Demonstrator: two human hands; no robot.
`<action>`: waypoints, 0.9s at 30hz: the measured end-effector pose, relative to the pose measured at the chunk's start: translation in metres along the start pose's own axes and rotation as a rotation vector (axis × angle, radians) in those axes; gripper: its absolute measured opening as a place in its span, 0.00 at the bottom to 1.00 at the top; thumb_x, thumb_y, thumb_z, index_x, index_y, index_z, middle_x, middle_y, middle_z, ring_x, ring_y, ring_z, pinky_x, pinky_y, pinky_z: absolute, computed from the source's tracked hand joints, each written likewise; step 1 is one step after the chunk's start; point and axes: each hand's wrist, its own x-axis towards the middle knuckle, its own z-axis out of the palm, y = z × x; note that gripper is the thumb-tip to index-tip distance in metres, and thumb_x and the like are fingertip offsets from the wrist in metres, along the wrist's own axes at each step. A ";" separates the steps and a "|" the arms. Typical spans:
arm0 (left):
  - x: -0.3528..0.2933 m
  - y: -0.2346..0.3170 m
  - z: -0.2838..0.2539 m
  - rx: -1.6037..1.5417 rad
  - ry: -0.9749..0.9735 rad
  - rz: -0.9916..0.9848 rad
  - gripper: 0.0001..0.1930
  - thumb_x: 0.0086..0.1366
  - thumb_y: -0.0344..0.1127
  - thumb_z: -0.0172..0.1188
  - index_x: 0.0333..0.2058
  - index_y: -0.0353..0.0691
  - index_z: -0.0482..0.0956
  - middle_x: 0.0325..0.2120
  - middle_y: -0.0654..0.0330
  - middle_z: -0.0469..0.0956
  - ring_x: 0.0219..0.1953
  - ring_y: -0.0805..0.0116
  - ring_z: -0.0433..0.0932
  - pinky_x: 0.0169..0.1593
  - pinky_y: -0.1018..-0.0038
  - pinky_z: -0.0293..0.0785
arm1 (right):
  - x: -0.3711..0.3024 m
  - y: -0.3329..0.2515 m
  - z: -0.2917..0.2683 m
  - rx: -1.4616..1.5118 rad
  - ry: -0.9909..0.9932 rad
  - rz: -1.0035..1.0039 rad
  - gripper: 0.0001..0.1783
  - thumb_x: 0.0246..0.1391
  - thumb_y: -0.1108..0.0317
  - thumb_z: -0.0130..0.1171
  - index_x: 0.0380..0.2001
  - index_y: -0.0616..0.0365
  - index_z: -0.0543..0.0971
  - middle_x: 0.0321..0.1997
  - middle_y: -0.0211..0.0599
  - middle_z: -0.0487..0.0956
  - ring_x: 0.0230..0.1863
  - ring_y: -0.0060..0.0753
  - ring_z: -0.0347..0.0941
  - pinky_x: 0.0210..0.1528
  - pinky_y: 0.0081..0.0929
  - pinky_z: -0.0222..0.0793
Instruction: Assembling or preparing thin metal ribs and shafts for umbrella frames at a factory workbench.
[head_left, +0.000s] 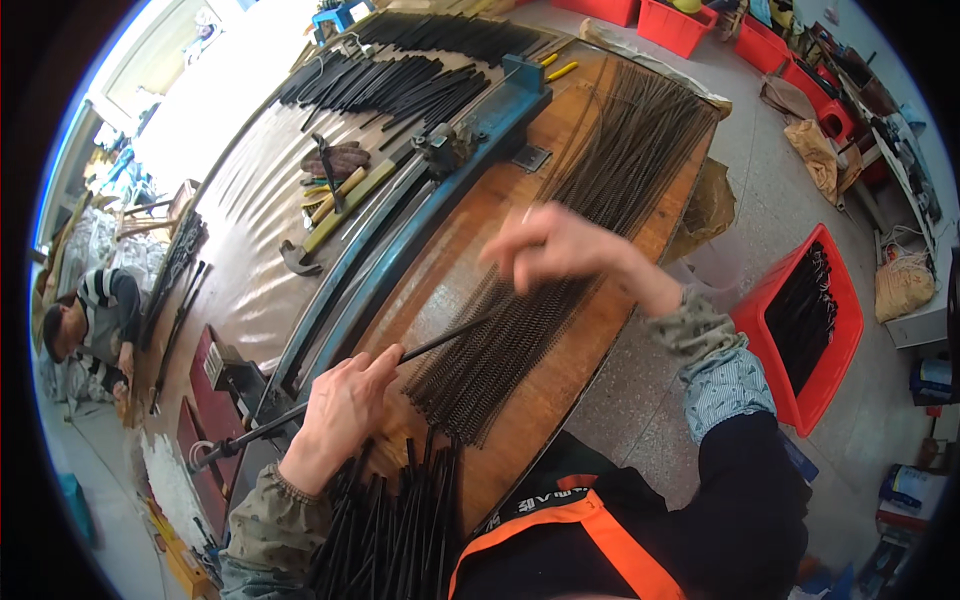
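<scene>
My left hand (342, 405) pinches a thin black rod (440, 338) near its lower end, holding it slanted over the wooden bench (480, 215). My right hand (555, 245) hovers, blurred, fingers curled, over a wide bed of dark coiled springs (560, 240) spread along the bench; whether it grips the rod's far end or a spring is unclear. A bundle of black rods (395, 535) lies under my left forearm at the bench's near end.
A blue metal rail (420, 225) runs along the bench's left side, with hand tools (335, 185) and more black rods (400, 80) beyond it. A red crate (810, 320) of dark parts stands on the floor at right. Another person (95, 320) crouches at far left.
</scene>
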 end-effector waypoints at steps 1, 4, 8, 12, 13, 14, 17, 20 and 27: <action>0.001 0.003 -0.001 -0.037 -0.005 0.031 0.18 0.62 0.31 0.59 0.52 0.47 0.73 0.25 0.58 0.74 0.31 0.55 0.79 0.32 0.62 0.76 | 0.000 0.030 -0.016 -0.226 0.249 -0.042 0.14 0.57 0.57 0.65 0.39 0.53 0.86 0.37 0.33 0.84 0.40 0.33 0.78 0.48 0.32 0.73; 0.002 0.013 -0.005 -0.048 -0.069 0.099 0.24 0.55 0.29 0.61 0.52 0.47 0.73 0.26 0.57 0.74 0.31 0.55 0.78 0.34 0.62 0.76 | 0.006 0.111 -0.074 -0.607 0.812 0.371 0.12 0.55 0.58 0.59 0.33 0.52 0.87 0.36 0.41 0.84 0.42 0.46 0.80 0.45 0.39 0.74; 0.005 0.021 -0.005 -0.110 -0.110 0.206 0.28 0.50 0.29 0.63 0.54 0.49 0.73 0.28 0.57 0.74 0.32 0.55 0.78 0.36 0.62 0.75 | -0.018 0.184 -0.165 -1.104 0.715 0.817 0.23 0.56 0.52 0.58 0.51 0.52 0.78 0.56 0.40 0.76 0.60 0.45 0.70 0.57 0.53 0.67; -0.003 0.023 -0.009 -0.114 -0.145 0.233 0.28 0.52 0.34 0.65 0.55 0.49 0.73 0.26 0.60 0.71 0.32 0.59 0.77 0.36 0.66 0.74 | 0.000 0.191 -0.195 -1.218 0.450 0.960 0.25 0.56 0.52 0.59 0.54 0.51 0.78 0.62 0.37 0.73 0.63 0.44 0.67 0.59 0.51 0.65; -0.008 0.021 -0.013 -0.116 -0.153 0.198 0.28 0.52 0.34 0.65 0.55 0.49 0.73 0.26 0.60 0.71 0.32 0.59 0.77 0.36 0.66 0.74 | 0.018 0.186 -0.188 -1.198 0.352 1.004 0.22 0.56 0.54 0.59 0.52 0.50 0.79 0.60 0.36 0.75 0.63 0.43 0.67 0.58 0.51 0.66; -0.009 0.021 -0.014 -0.119 -0.162 0.188 0.29 0.53 0.36 0.66 0.56 0.49 0.72 0.26 0.60 0.72 0.32 0.60 0.77 0.36 0.66 0.74 | 0.022 0.186 -0.189 -1.194 0.259 1.065 0.20 0.56 0.55 0.59 0.50 0.48 0.81 0.57 0.35 0.76 0.63 0.42 0.67 0.57 0.51 0.66; -0.008 0.017 -0.012 -0.129 -0.172 0.187 0.29 0.54 0.39 0.66 0.56 0.49 0.71 0.27 0.60 0.72 0.32 0.60 0.77 0.36 0.65 0.74 | 0.012 0.201 -0.182 -1.336 0.420 0.861 0.15 0.55 0.58 0.58 0.45 0.46 0.83 0.49 0.35 0.81 0.59 0.42 0.70 0.56 0.49 0.66; -0.006 0.016 -0.014 -0.137 -0.181 0.193 0.29 0.55 0.40 0.66 0.57 0.49 0.71 0.27 0.60 0.71 0.31 0.60 0.77 0.35 0.65 0.74 | 0.014 0.212 -0.195 -1.352 0.352 0.944 0.15 0.55 0.60 0.57 0.45 0.46 0.83 0.42 0.36 0.82 0.56 0.43 0.72 0.57 0.49 0.64; -0.008 0.014 -0.007 -0.142 -0.204 0.174 0.28 0.57 0.39 0.64 0.57 0.48 0.70 0.26 0.60 0.71 0.31 0.60 0.77 0.34 0.65 0.75 | 0.011 0.214 -0.187 -1.312 0.329 1.005 0.18 0.59 0.58 0.55 0.50 0.48 0.79 0.47 0.36 0.82 0.58 0.45 0.71 0.57 0.52 0.63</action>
